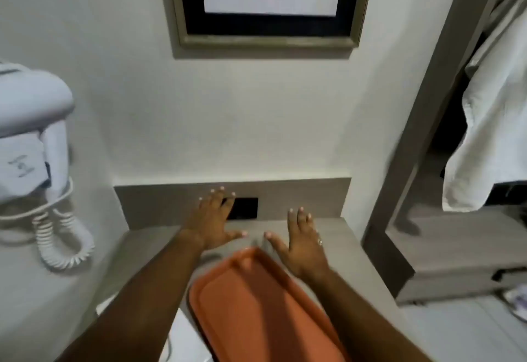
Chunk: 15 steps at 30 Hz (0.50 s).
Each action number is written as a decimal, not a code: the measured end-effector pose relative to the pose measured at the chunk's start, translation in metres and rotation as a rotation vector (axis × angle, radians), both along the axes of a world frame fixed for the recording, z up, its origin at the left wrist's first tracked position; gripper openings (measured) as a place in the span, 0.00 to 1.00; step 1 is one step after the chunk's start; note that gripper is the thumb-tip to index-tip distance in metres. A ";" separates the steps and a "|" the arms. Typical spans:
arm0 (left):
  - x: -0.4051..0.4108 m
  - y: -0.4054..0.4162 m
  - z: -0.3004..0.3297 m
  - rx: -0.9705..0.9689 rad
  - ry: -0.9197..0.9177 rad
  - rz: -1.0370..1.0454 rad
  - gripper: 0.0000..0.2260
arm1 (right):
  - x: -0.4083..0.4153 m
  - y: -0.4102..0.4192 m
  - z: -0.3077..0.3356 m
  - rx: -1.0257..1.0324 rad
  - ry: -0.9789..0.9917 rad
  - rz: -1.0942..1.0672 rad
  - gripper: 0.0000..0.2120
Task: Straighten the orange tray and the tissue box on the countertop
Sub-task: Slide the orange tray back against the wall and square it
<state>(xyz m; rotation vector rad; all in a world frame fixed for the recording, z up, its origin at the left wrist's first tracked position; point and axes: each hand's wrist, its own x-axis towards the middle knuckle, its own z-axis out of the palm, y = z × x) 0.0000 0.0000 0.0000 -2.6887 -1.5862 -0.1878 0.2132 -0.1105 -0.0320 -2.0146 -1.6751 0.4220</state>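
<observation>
An orange tray (256,302) lies skewed on the grey wood-grain countertop (345,250), its far corner pointing toward the back wall. Both my hands are stretched out flat above the counter beyond the tray's far end, fingers spread and holding nothing. My left hand (212,219) hovers in front of a black wall socket (245,208). My right hand (303,243) is just right of the tray's far corner, with a ring on one finger. A white object (182,339) shows left of the tray under my left forearm; I cannot tell whether it is the tissue box.
A white wall-mounted hair dryer (31,133) with a coiled cord (62,245) hangs on the left wall. A framed picture (268,5) hangs above the counter. To the right, a white towel (496,122) hangs inside an open wardrobe with a grey frame (422,133).
</observation>
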 end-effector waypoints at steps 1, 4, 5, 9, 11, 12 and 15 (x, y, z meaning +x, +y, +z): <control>0.003 -0.010 -0.021 -0.087 0.049 -0.022 0.46 | -0.005 -0.015 -0.023 -0.070 0.002 -0.003 0.47; 0.010 -0.038 -0.087 -0.213 0.160 -0.111 0.44 | -0.020 -0.068 -0.089 -0.241 -0.015 0.020 0.51; 0.012 -0.048 -0.106 -0.246 0.190 -0.139 0.43 | -0.022 -0.084 -0.107 -0.294 -0.017 0.018 0.54; 0.019 -0.066 -0.147 -0.351 0.287 -0.189 0.43 | -0.022 -0.119 -0.136 -0.456 -0.037 -0.007 0.58; 0.018 -0.070 -0.162 -0.399 0.298 -0.183 0.44 | -0.022 -0.128 -0.148 -0.501 -0.043 -0.028 0.57; 0.017 -0.071 -0.167 -0.408 0.291 -0.169 0.45 | -0.021 -0.129 -0.151 -0.513 -0.053 -0.033 0.57; 0.015 -0.073 -0.177 -0.381 0.266 -0.120 0.47 | -0.013 -0.130 -0.161 -0.521 -0.124 0.006 0.58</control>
